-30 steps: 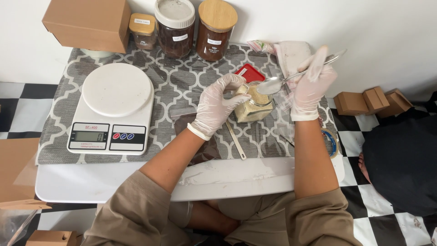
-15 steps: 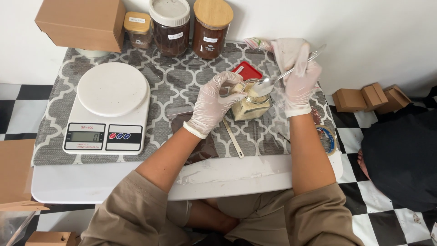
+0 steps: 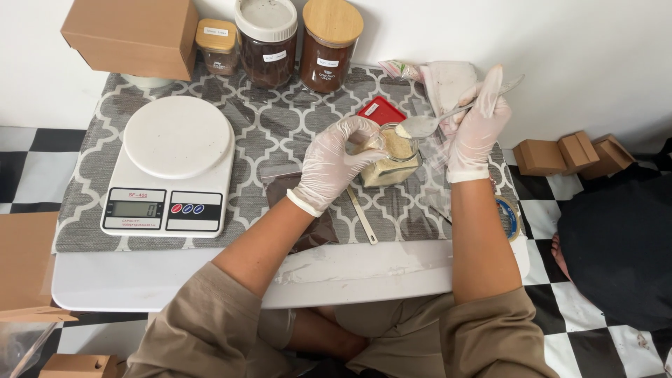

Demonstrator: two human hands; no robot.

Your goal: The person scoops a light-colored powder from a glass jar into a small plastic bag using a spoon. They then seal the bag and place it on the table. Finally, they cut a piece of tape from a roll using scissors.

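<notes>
My left hand (image 3: 334, 161), in a white glove, grips a small glass jar (image 3: 392, 159) of pale granules and tilts it slightly on the patterned grey mat (image 3: 280, 126). My right hand (image 3: 478, 126), also gloved, holds a metal spoon (image 3: 448, 115) by its handle. The spoon's bowl sits over the jar's mouth with a little pale powder in it. A red lid (image 3: 380, 110) lies just behind the jar. A flat metal spatula (image 3: 362, 215) lies on the mat in front of the jar, beside a clear bag of dark powder (image 3: 308, 210).
A white kitchen scale (image 3: 171, 164) stands at the left of the mat. At the back stand a cardboard box (image 3: 133, 35), a small jar (image 3: 218, 47) and two large jars of dark contents (image 3: 267, 40) (image 3: 329, 43). Small brown boxes (image 3: 574, 150) lie on the floor, right.
The camera view shifted slightly. My right hand has lowered and turned the spoon so its bowl now rests over the jar's mouth. My left hand keeps its hold on the jar.
</notes>
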